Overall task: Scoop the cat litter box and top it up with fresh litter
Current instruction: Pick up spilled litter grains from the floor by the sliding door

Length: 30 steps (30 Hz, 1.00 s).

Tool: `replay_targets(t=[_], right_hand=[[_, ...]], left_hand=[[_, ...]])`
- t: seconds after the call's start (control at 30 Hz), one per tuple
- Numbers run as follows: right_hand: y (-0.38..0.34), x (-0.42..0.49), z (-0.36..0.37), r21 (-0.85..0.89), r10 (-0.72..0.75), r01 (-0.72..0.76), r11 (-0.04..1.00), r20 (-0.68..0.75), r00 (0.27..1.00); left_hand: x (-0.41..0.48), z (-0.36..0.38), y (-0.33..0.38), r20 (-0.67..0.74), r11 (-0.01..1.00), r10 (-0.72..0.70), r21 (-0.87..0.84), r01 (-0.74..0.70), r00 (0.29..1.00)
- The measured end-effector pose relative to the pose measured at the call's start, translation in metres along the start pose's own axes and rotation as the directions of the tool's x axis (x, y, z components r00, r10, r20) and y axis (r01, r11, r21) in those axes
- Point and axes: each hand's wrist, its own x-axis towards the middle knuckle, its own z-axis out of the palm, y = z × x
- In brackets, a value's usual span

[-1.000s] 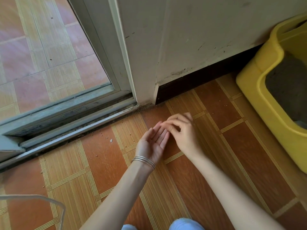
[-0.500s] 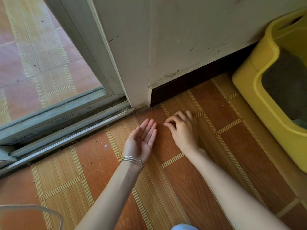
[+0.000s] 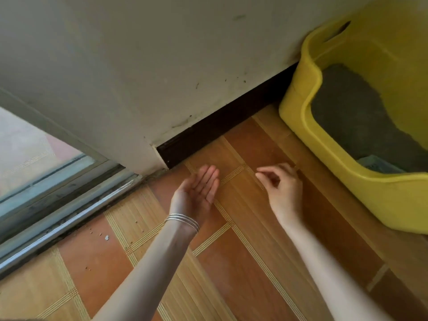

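- The yellow litter box [image 3: 298, 112] stands on the floor [image 3: 243, 262] at the right, with its far corner up against the wall [image 3: 162, 66] and the dark skirting board [image 3: 222, 126]
- Grey litter [image 3: 352, 112] lies unevenly inside the box, with bare yellow wall showing above it
- A pale blue-grey object [image 3: 379, 163] shows at the near end of the litter, just inside the rim; I cannot tell what it is
- The left hand [image 3: 196, 191] is turned palm up low over the floor, fingers straight, close together and slightly cupped, gripping nothing; there may be a few dark specks on the fingers, too small to make out
- Thin silver bangles [image 3: 183, 222] sit round the left wrist
- The right hand [image 3: 283, 185] is palm down just to the right of the left hand, between it and the litter box, touching neither
- Its fingers are curled and the tips of thumb and forefinger are drawn together, pointing toward the left palm; whether the pinch holds anything is too small to tell
- Whether either hand touches the floor cannot be told from this angle
- The floor is patterned in orange and tan squares with thin striped bands
- Loose crumbs and one pale fleck [image 3: 106, 237] lie scattered on the floor at the left, near the metal sliding-door track [image 3: 69, 212], well apart from both hands
- The wall is off-white and marked with dark scuffs above the skirting board
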Motion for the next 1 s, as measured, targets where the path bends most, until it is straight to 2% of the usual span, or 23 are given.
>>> replay_targets(t=[0.17,0.23,0.37,0.63,0.67,0.73,0.8,0.9,1.0], right_hand=[[0.021,0.014,-0.010,0.006,0.064,-0.065,0.998,0.046,0.997],[0.019,0.016,-0.002,-0.002,0.022,-0.022,1.000,0.060,0.998],[0.014,0.021,0.013,-0.039,-0.017,0.017,0.999,-0.006,1.000],[0.017,0.022,0.018,-0.165,-0.177,0.173,0.971,-0.009,0.984],[0.015,0.022,0.017,-0.148,-0.176,0.171,0.974,-0.022,0.984],[0.006,0.021,0.012,-0.002,-0.138,0.138,0.990,-0.041,0.990],[-0.008,0.018,0.010,0.098,-0.162,0.163,0.982,-0.015,0.987],[-0.015,0.012,0.009,0.099,-0.200,0.198,0.975,0.010,0.980],[0.010,0.005,-0.002,0.069,-0.055,0.063,0.996,-0.100,0.993]], left_hand=[[0.010,0.026,-0.009,-0.011,0.998,-0.056,0.011,0.056,0.998],[0.013,0.033,-0.009,0.025,0.997,-0.068,0.025,0.067,0.997],[0.026,0.036,-0.007,0.067,0.997,-0.081,0.000,0.082,0.994],[0.040,0.030,-0.019,0.056,0.994,-0.088,0.069,0.084,0.995],[0.041,0.029,-0.020,0.052,0.995,-0.087,0.062,0.084,0.995],[0.043,0.030,-0.022,0.053,0.995,-0.089,0.056,0.086,0.995],[0.044,0.030,-0.026,0.068,0.992,-0.102,0.083,0.096,0.993],[0.046,0.033,-0.034,0.072,0.988,-0.126,0.100,0.118,0.989],[0.048,0.038,-0.039,0.073,0.989,-0.143,0.051,0.140,0.987]])
